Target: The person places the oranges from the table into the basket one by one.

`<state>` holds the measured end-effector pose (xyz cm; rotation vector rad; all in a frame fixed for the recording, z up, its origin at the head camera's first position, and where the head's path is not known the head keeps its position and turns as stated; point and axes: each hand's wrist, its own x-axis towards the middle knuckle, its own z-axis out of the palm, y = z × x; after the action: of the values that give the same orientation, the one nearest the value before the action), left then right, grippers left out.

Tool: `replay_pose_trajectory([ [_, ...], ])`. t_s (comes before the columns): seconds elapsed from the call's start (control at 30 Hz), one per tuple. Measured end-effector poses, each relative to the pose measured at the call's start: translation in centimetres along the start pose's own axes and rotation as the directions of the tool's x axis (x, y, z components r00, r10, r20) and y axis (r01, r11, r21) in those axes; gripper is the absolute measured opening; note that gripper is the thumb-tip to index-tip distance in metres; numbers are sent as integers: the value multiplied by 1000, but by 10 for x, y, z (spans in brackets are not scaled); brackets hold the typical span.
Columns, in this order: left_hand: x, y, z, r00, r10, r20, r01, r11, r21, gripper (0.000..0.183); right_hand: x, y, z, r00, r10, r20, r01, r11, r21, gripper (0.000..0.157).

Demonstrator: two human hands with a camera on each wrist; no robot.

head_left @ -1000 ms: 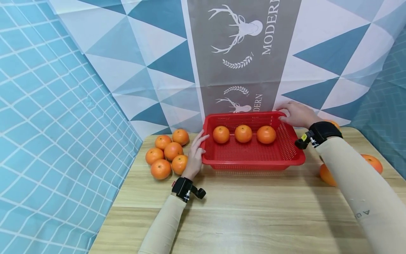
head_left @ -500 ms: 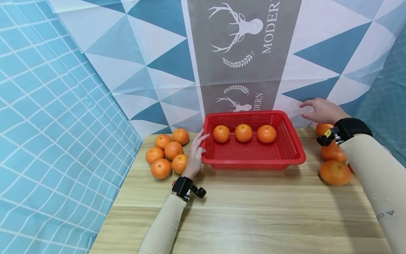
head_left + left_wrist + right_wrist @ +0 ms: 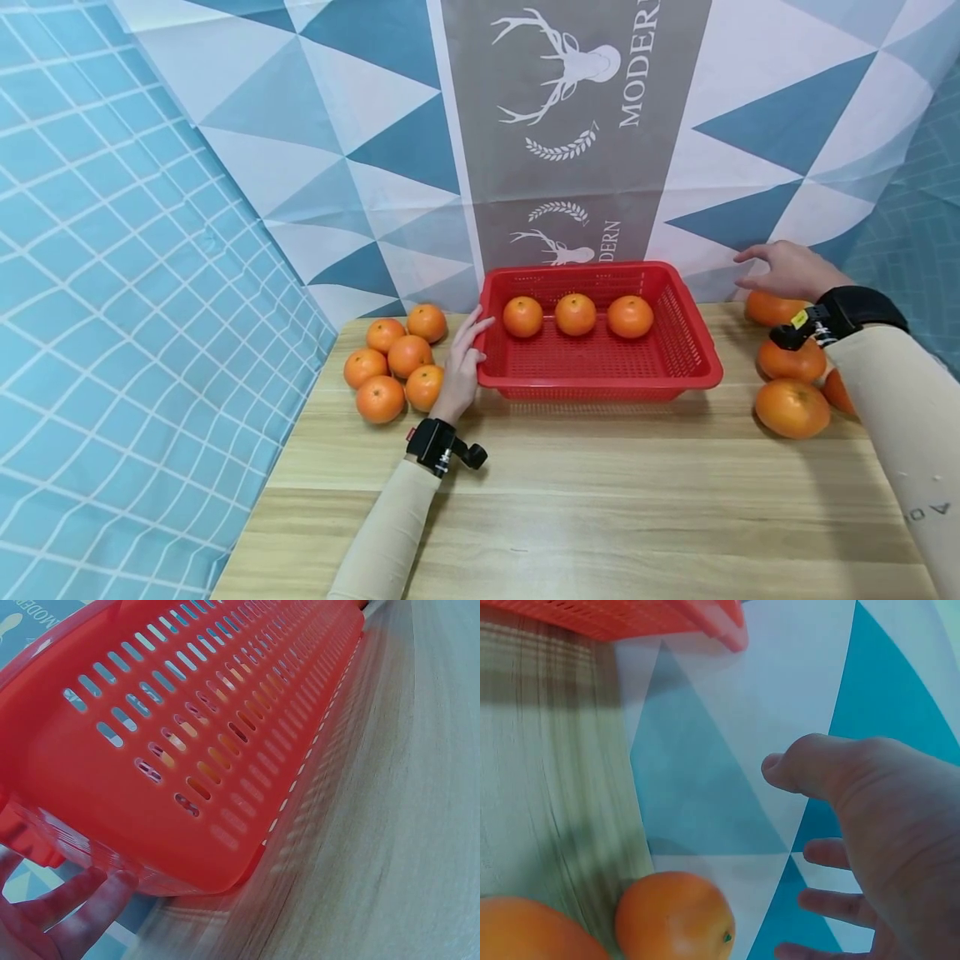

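Observation:
A red perforated plastic basket (image 3: pixel 600 392) stands at the back of the table with three oranges, one of them this orange (image 3: pixel 576 315), in a row inside. At its left end my left hand (image 3: pixel 461 367) rests on the side; in the left wrist view the fingertips (image 3: pixel 116 881) touch the basket's end wall. My right hand (image 3: pixel 795 268) is held above the back orange (image 3: pixel 772 308) of the right group, fingers spread and holding nothing. In the right wrist view that orange (image 3: pixel 676 916) lies apart from the hand, below the thumb.
Several oranges (image 3: pixel 409 357) lie in a cluster left of the basket. On the right are more oranges (image 3: pixel 792 408), partly hidden by the right forearm. The wooden table (image 3: pixel 570 500) meets a patterned cloth (image 3: pixel 555 183) behind the basket and a blue cloth (image 3: pixel 150 292) at left.
My right hand has left the basket's right rim and moved right, over the oranges there, slowing lately. My left hand and the basket have stayed in place.

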<state>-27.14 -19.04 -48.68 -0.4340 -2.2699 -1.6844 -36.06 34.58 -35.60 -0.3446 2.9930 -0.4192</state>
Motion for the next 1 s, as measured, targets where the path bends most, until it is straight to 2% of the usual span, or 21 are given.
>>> replay_pose_trajectory([
  [0.17, 0, -1, 0, 1000, -10, 5, 10, 1000, -11, 68, -3, 8, 4, 1000, 2, 18, -2, 1000, 27, 59],
  [0.3, 0, -1, 0, 1000, -16, 5, 16, 1000, -8, 68, -6, 14, 8, 998, 37, 59, -43, 995, 88, 67],
  [0.4, 0, -2, -1, 1000, -16, 6, 16, 1000, -8, 68, -6, 21, 12, 996, 45, 73, -51, 995, 86, 68],
  [0.6, -1, -3, -1, 1000, -2, 6, 2, 1000, -19, 67, -6, 32, 21, 998, 39, 47, -41, 998, 42, 66],
  [0.83, -2, 0, -1, 1000, -14, 23, 15, 1000, -19, 67, -14, 37, 32, 984, 134, 119, -152, 976, 156, 79],
  [1.0, -2, 7, 0, 999, -21, 28, 21, 1000, 14, 67, -12, 38, 34, 985, 135, 104, -149, 979, 142, 81],
])
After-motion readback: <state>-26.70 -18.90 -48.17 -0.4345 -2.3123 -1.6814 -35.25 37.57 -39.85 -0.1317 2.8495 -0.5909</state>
